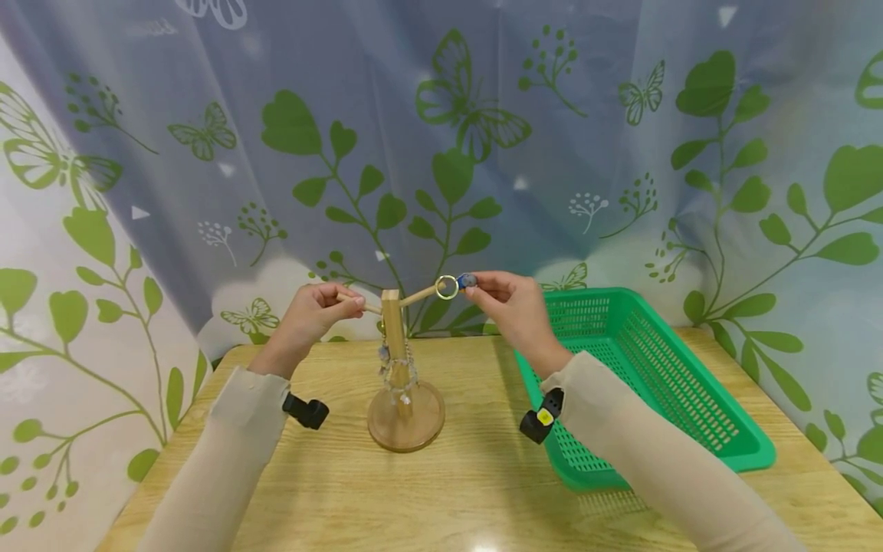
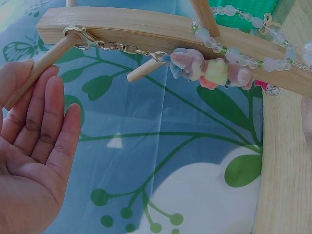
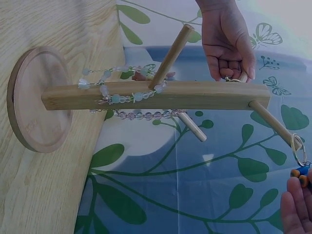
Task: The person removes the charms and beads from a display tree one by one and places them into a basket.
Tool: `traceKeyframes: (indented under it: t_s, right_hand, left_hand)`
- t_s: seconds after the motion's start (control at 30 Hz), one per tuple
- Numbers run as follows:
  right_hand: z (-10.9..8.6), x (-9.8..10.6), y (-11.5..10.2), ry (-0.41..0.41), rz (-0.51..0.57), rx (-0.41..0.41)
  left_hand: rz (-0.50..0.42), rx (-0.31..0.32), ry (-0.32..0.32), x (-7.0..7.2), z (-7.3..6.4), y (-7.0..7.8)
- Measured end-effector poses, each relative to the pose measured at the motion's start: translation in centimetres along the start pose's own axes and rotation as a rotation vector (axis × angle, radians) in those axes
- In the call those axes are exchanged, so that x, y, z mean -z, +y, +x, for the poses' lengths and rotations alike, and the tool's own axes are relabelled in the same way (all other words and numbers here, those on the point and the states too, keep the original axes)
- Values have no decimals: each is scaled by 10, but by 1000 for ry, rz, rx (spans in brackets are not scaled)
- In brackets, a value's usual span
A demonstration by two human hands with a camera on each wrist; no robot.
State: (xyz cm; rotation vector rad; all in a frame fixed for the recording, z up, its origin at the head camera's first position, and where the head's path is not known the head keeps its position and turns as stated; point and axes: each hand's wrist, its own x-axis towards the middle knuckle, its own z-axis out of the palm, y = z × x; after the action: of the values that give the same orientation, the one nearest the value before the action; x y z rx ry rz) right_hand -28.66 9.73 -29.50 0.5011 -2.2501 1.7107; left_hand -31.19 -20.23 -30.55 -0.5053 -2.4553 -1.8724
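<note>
A wooden peg stand (image 1: 394, 330) stands upright, its round base (image 1: 421, 433) on the table. At its upper left peg, my left hand (image 1: 310, 316) pinches the wood between thumb and fingers. A gold clasp and chain (image 2: 127, 48) with a pastel plush charm (image 2: 214, 70) hang from that peg, near the post. My right hand (image 1: 512, 308) pinches a small blue charm (image 1: 466, 280) on a key ring. That gold ring (image 1: 447, 277) is at the tip of the upper right peg (image 1: 417, 295), and the right wrist view shows it overlapping the tip.
Beaded bracelets (image 3: 141, 96) hang on the stand's lower pegs. A green plastic basket (image 1: 755, 452) sits to the right on the wooden table (image 1: 324, 498), under my right forearm. Behind the table hangs a leaf-patterned curtain (image 1: 386, 84).
</note>
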Motion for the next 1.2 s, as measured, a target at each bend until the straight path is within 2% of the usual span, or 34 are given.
traceKeyframes:
  t_s: [0.23,0.67,1.2]
  right_hand:
    - [-3,6,3,-1,31,13]
    - [-10,21,11,6,18,28]
    - [-23,49,19,-7,-37,-29]
  left_hand:
    - [-1,0,-2,0,1,-1]
    - [-2,-10,-6,0,0,0]
    - [2,-13,1,-1,0,0]
